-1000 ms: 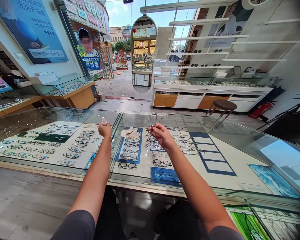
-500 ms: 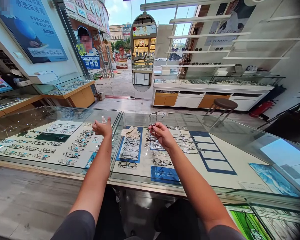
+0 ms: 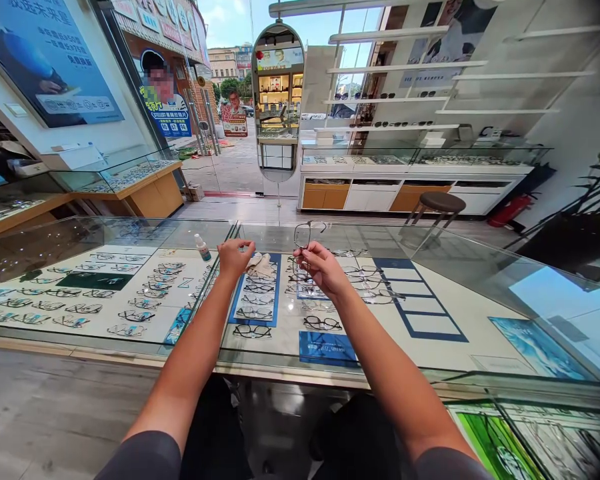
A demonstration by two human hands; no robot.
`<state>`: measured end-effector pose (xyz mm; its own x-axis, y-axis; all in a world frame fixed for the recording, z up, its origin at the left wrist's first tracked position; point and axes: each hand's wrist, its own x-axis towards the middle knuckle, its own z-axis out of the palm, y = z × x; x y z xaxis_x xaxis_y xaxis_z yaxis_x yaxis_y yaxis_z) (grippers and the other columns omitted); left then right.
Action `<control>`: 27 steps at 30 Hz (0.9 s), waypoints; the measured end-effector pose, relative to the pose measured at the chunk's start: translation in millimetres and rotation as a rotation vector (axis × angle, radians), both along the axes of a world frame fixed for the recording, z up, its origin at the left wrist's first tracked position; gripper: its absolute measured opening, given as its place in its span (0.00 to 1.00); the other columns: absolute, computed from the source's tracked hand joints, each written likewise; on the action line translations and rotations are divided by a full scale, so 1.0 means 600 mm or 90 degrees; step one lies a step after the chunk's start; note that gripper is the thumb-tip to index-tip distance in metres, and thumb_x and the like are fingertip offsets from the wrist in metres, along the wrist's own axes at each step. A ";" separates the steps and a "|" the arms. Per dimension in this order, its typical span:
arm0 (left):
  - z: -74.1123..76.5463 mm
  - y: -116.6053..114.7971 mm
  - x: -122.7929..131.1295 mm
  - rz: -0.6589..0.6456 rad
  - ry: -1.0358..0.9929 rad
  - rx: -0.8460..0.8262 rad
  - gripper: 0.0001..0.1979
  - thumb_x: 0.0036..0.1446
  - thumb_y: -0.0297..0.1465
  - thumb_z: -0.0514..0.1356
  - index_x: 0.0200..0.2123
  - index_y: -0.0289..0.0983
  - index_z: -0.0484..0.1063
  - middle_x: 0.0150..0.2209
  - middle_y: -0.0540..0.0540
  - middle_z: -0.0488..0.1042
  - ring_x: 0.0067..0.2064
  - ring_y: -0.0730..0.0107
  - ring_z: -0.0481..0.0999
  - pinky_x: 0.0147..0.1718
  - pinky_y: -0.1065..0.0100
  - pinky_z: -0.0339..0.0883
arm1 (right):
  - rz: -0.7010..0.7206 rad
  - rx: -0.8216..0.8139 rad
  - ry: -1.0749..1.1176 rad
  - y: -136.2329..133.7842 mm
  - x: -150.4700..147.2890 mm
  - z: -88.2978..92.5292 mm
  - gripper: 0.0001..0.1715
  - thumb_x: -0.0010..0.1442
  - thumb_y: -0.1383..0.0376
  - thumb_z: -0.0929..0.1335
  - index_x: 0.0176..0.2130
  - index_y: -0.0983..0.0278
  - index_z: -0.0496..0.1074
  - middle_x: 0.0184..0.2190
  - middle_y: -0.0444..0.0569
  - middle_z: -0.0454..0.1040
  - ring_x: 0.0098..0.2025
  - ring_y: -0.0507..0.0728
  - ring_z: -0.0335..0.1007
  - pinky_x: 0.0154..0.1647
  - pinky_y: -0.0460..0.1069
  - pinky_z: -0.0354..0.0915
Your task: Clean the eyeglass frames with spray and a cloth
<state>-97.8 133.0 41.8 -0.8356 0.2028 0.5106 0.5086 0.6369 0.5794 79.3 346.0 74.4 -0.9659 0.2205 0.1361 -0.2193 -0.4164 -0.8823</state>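
Raised over the glass counter, my right hand (image 3: 321,267) pinches a pair of eyeglasses (image 3: 300,235) by its lower part, with a lens and a temple standing up above the fingers. My left hand (image 3: 236,258) is over the counter too, empty, thumb and fingers loosely curved and apart. Just left of it stands a small clear spray bottle (image 3: 203,247) with a white top and blue label. A crumpled beige cloth (image 3: 263,265) lies right beside the left hand, at the far end of a blue-bordered tray (image 3: 234,313) of eyeglasses.
The glass display counter (image 3: 280,363) holds many rows of eyeglasses and a blue card (image 3: 327,348). An empty-slotted blue frame sheet (image 3: 420,300) lies at right. Beyond are an oval mirror (image 3: 279,100), a brown stool (image 3: 441,202) and a white cabinet (image 3: 375,198).
My left hand has let go of the spray bottle, which now stands on the counter, and has moved right toward the cloth. My right hand still holds the eyeglasses in nearly the same place.
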 end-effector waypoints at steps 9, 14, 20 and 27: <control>-0.015 -0.006 -0.004 -0.102 -0.188 -0.152 0.10 0.52 0.40 0.71 0.31 0.40 0.84 0.38 0.42 0.85 0.43 0.52 0.82 0.46 0.59 0.69 | -0.003 0.015 0.004 0.000 -0.003 -0.003 0.30 0.44 0.49 0.87 0.32 0.58 0.73 0.38 0.45 0.84 0.37 0.54 0.73 0.40 0.49 0.66; -0.016 -0.001 -0.003 -0.075 -0.205 -0.089 0.07 0.60 0.36 0.66 0.33 0.40 0.79 0.35 0.42 0.83 0.39 0.55 0.80 0.40 0.61 0.67 | -0.009 0.033 0.008 0.001 -0.001 -0.002 0.28 0.47 0.48 0.86 0.33 0.57 0.72 0.38 0.46 0.85 0.37 0.55 0.73 0.40 0.51 0.67; 0.021 0.011 0.018 -0.125 -0.260 0.297 0.15 0.65 0.46 0.62 0.40 0.40 0.70 0.32 0.49 0.75 0.32 0.66 0.73 0.35 0.66 0.67 | -0.001 0.038 0.015 -0.005 -0.001 -0.003 0.28 0.47 0.49 0.86 0.33 0.57 0.73 0.38 0.46 0.84 0.40 0.56 0.76 0.43 0.51 0.68; 0.047 0.038 0.099 -0.369 -0.399 0.490 0.27 0.51 0.52 0.75 0.37 0.40 0.67 0.31 0.53 0.71 0.31 0.73 0.72 0.32 0.71 0.70 | 0.027 0.028 -0.006 -0.027 -0.005 -0.012 0.29 0.47 0.48 0.86 0.33 0.59 0.74 0.37 0.45 0.85 0.39 0.55 0.77 0.44 0.50 0.67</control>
